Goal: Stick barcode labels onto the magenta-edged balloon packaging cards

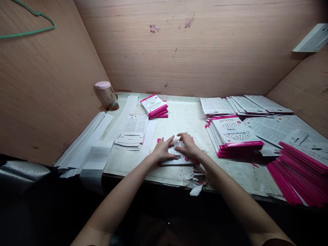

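Observation:
A white and pink printed packet [183, 160] lies flat near the front edge of the table. My left hand [163, 149] rests on its left side, thumb and fingers spread in a curve. On the other side, my right hand [189, 146] bends its thumb and fingers around a small clear, plastic-looking piece [178, 145] over the packet's middle. Part of that piece is hidden by my fingers, so its exact kind does not show.
Pink-edged packets form a small stack [153, 106] behind, and larger piles [234, 133] stand at right. Flat printed cards [133, 128] and white strips [87, 141] lie left. A pink-lidded jar [106, 97] leans by the wall. Torn covering [197, 181] marks the front edge.

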Tool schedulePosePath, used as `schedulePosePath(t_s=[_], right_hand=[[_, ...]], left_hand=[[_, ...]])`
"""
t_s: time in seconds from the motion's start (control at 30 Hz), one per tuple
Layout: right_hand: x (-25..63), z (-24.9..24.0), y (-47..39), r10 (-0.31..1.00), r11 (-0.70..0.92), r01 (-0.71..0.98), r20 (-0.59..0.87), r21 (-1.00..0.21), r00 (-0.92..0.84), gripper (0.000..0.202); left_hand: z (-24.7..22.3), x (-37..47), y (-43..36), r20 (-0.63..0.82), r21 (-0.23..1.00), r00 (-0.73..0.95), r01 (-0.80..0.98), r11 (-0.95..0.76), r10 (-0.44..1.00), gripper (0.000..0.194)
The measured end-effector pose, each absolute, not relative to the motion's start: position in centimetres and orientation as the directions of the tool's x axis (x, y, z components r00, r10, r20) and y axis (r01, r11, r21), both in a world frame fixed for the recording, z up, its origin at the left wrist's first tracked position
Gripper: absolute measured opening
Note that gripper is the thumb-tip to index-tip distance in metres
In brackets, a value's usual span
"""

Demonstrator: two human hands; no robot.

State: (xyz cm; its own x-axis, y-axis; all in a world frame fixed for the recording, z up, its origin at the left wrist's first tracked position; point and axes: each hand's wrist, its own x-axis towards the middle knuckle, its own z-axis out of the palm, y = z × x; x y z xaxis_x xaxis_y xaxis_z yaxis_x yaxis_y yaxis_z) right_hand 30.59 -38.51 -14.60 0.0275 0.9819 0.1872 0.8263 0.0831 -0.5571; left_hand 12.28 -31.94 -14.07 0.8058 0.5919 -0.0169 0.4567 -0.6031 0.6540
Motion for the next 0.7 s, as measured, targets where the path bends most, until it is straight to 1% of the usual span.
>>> schedulePosePath(t_s=[0.07,0.1,0.2,0.27,0.33,0.4,0.5,0.6,0.7], right_hand=[[30.6,-14.8,-37.9,0.976,0.049,0.843,0.206,-0.536,0.075,0.051],[30.5,-14.8,-37.6,0.972,0.033,0.850,0.214,-0.525,0.094,0.051],[30.1,-14.5,-37.9,0.962,0.017,0.875,0.247,-0.485,0.118,0.046],[29.6,-14.3,-39.4,0.956,0.035,0.896,0.277,-0.443,0.099,0.050],[29.0,-14.5,-41.7,0.947,0.056,0.922,0.313,-0.383,0.072,0.054],[28.2,-15.3,-44.2,0.926,0.025,0.946,0.365,-0.323,0.100,0.049],[27.2,-17.2,-46.9,0.844,-0.094,0.957,0.489,-0.274,0.222,0.034],[26.9,-18.6,-47.8,0.750,-0.151,0.952,0.596,-0.267,0.286,0.031],[27.3,-19.0,-47.9,0.680,-0.165,0.929,0.644,-0.332,0.351,0.038]], left_hand=[[-14.0,12.2,-32.1,0.001,0.653,0.802,0.452,-0.607,0.598,0.125],[-14.0,12.1,-32.1,0.012,0.652,0.800,0.449,-0.611,0.600,0.126],[-13.6,11.8,-32.0,0.034,0.651,0.819,0.417,-0.635,0.572,0.116],[-13.1,11.6,-31.7,0.013,0.659,0.851,0.387,-0.645,0.525,0.109],[-12.5,11.4,-31.0,-0.040,0.665,0.862,0.401,-0.630,0.506,0.102],[-11.8,11.7,-30.2,-0.077,0.651,0.844,0.446,-0.614,0.531,0.089],[-11.1,13.0,-28.7,-0.095,0.604,0.780,0.539,-0.587,0.618,0.073],[-10.7,14.3,-27.7,-0.146,0.599,0.742,0.593,-0.538,0.655,0.060],[-10.5,14.4,-27.5,-0.203,0.664,0.750,0.578,-0.474,0.630,0.053]])
